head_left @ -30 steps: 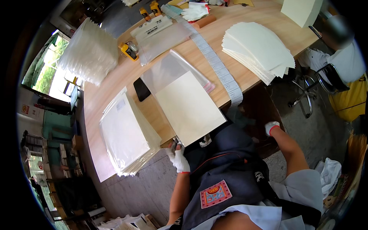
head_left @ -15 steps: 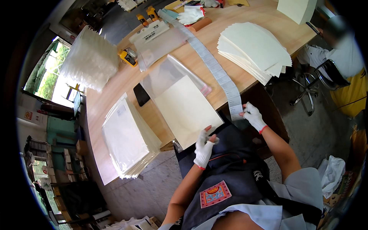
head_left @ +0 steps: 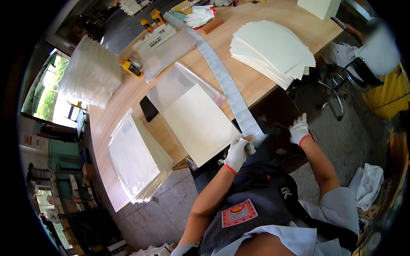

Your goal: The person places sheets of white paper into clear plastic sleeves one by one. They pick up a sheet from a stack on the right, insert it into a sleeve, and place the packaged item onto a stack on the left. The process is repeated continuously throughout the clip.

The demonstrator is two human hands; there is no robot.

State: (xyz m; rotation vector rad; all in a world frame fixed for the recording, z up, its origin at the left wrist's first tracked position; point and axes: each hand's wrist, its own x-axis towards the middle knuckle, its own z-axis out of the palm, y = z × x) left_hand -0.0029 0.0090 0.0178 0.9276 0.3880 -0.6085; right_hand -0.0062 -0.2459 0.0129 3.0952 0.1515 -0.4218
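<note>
My left hand [head_left: 239,154], in a white fingerless glove with a red cuff, pinches the near end of a long strip of printed labels [head_left: 229,87] at the table edge. The strip runs diagonally back across the table. My right hand [head_left: 300,130], gloved alike, is raised to the right of the strip, apart from it, fingers loosely extended and nothing visible in them. Left of the strip, a cream sheet [head_left: 200,123] lies on clear plastic sleeves [head_left: 181,85], its near corner beside my left hand. A thick stack of plastic-wrapped sheets [head_left: 136,160] sits further left.
A black phone [head_left: 148,109] lies left of the sleeves. Fanned cream sheets [head_left: 273,51] stand at right; a tall pile of plastic sleeves [head_left: 92,74] at far left. Yellow bottles [head_left: 131,68], spare gloves [head_left: 200,18] and an orange-brown roll [head_left: 211,26] lie farther back. A person sits at right.
My left hand has moved right and taken hold of the label strip's end. My right hand has let go of it and moved right. The view has shifted slightly.
</note>
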